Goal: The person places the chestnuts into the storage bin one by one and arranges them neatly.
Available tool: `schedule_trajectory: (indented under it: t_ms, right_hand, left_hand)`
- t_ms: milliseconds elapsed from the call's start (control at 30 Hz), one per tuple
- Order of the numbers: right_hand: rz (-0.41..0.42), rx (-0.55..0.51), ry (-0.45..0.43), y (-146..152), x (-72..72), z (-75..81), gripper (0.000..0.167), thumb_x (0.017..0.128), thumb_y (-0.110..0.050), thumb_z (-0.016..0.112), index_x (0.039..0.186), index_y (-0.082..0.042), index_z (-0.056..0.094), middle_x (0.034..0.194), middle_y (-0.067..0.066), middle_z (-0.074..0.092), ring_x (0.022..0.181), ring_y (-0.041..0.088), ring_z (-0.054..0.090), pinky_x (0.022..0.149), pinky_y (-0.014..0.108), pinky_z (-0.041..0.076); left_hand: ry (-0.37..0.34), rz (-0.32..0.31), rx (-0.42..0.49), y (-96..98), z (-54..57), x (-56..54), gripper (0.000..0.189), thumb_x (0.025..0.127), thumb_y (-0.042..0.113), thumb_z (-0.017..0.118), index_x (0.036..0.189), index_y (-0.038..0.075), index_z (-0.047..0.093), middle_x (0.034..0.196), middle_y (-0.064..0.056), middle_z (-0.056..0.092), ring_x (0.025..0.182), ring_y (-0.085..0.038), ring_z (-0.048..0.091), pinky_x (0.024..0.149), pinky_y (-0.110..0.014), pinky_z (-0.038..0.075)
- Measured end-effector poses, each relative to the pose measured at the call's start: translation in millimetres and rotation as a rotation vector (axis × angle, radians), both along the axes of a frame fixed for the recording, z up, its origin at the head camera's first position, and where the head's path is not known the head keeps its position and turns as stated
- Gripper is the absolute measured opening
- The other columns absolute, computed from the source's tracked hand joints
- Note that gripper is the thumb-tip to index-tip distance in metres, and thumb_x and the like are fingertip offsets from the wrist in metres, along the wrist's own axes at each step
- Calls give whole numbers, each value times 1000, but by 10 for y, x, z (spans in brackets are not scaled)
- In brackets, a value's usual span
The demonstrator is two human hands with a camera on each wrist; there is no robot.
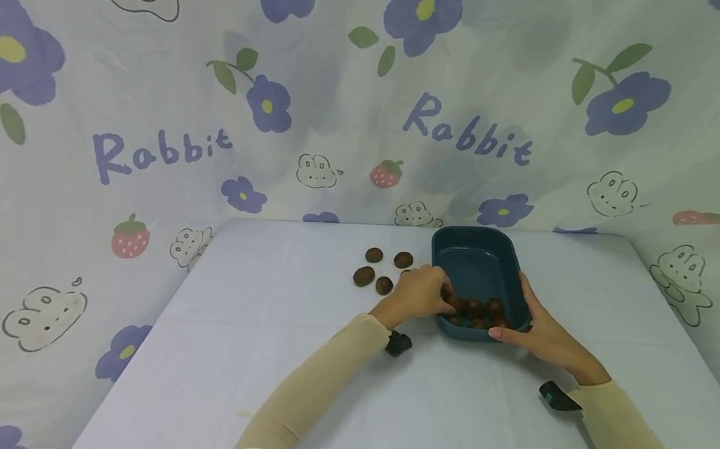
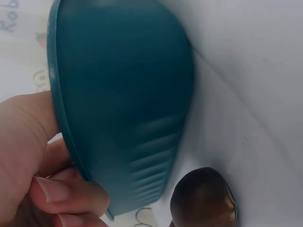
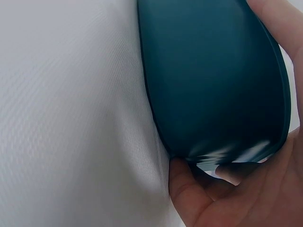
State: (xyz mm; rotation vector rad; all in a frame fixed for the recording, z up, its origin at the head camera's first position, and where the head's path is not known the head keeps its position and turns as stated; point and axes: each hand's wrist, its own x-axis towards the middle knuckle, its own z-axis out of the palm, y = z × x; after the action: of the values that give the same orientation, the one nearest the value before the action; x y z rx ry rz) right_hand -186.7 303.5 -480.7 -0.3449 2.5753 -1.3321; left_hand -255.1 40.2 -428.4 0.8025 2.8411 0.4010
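A deep teal dish (image 1: 468, 334) with rounded corners stands on the white-covered table. Brown chestnuts (image 1: 495, 308) lie bunched in its near end. My left hand (image 1: 417, 291) reaches over the dish's near left rim, its fingers bent down beside the chestnuts; whether they hold one is hidden. In the left wrist view the thumb and curled fingers (image 2: 71, 196) show at the rim, and a glossy chestnut (image 2: 203, 201) lies outside the dish. My right hand (image 1: 549, 337) grips the near right corner, thumb along the front and fingers against the side wall (image 3: 213, 85).
Several loose chestnuts (image 1: 364, 276) lie on the table (image 1: 299, 306) left of the dish, one partly behind the left hand. A patterned cloth (image 1: 346, 106) hangs behind the table. Dark devices (image 1: 558, 397) sit below both wrists.
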Motion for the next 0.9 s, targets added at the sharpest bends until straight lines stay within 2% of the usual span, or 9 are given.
schedule_trajectory:
  t_ms: [400,700,800,900]
  right_hand:
    - [3,2,-12,-2,-3,-12,128,90,-39,79,161,-29,-26,172,13,-22,156,59,-2,110,84,18]
    - [3,4,-2,-10,11,-17,128,90,-40,79,162,-27,-26,172,16,-20,155,59,-1,110,84,18]
    - [5,3,3,-7,8,-17,128,90,-39,79,161,-27,-26,173,16,-19,156,59,-1,111,84,18]
    - [5,7,10,-2,3,-13,127,90,-40,79,161,-28,-26,173,17,-18,156,59,0,111,83,18]
  left_hand:
    - [-31,14,-17,62,-57,-43,27,85,39,86,107,23,82,108,7,78,94,-11,69,72,-31,57]
    - [-63,11,-35,75,-33,-22,27,88,40,83,109,23,81,110,7,79,96,-12,72,76,-33,59]
    - [-48,16,-20,52,-17,5,28,89,42,81,111,24,81,115,8,78,103,-13,73,81,-34,60]
    - [-19,18,41,-4,14,33,32,91,44,79,115,23,80,121,6,77,106,-12,72,79,-29,59]
